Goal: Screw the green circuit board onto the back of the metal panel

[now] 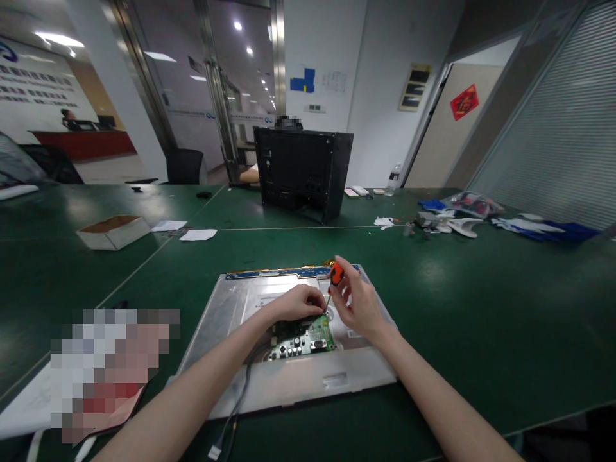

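A flat metal display panel [221,308] lies face down on the green table, with a green circuit board [318,330] on its back. My right hand [357,301] is closed around the orange and black handle of a screwdriver [337,274]. The shaft points down, and its tip meets the board's upper corner. Beside that tip, my left hand [301,301] has its fingers bent together low over the board; whatever they pinch, if anything, is hidden. A dark cable [244,391] runs from the board over the panel's near edge.
Beyond the panel stands a black monitor housing [303,173]. An open cardboard box [115,232] and papers [198,235] lie to the left. Gloves and plastic bags [471,204] are heaped at the right, with a water bottle [393,178] farther back. A partly blurred item [110,372] sits near my left forearm.
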`<state>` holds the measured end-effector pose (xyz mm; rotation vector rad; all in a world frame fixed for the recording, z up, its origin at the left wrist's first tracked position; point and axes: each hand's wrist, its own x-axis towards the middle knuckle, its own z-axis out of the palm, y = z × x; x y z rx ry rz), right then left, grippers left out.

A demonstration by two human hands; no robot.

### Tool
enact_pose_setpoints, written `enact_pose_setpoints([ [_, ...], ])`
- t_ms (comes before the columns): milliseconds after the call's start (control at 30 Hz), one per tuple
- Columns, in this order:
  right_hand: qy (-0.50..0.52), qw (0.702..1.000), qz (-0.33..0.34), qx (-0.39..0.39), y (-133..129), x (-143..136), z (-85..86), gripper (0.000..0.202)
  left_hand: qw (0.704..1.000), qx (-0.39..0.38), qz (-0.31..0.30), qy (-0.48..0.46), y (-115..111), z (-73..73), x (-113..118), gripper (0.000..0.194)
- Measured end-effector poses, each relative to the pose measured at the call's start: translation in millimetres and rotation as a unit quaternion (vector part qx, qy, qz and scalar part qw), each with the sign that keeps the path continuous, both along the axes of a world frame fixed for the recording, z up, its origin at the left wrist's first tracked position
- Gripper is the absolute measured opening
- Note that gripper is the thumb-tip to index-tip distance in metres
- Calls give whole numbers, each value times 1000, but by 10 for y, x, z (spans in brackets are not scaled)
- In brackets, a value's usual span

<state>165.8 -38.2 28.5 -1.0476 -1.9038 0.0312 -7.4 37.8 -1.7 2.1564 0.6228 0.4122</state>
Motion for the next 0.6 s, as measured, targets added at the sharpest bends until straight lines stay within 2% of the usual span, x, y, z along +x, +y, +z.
enact_pose_setpoints([
  [133, 3, 1000, -5, -11, 1, 7, -2, 63, 1000, 8, -5, 1, 11, -20, -3, 9],
  [400, -4, 999, -39, 21, 39, 13, -38, 60, 1000, 12, -18, -17, 34, -55, -8, 9],
  [600, -14, 1000, -22, 16, 4, 3, -19, 62, 1000, 11, -14, -15, 30, -42, -8, 10],
])
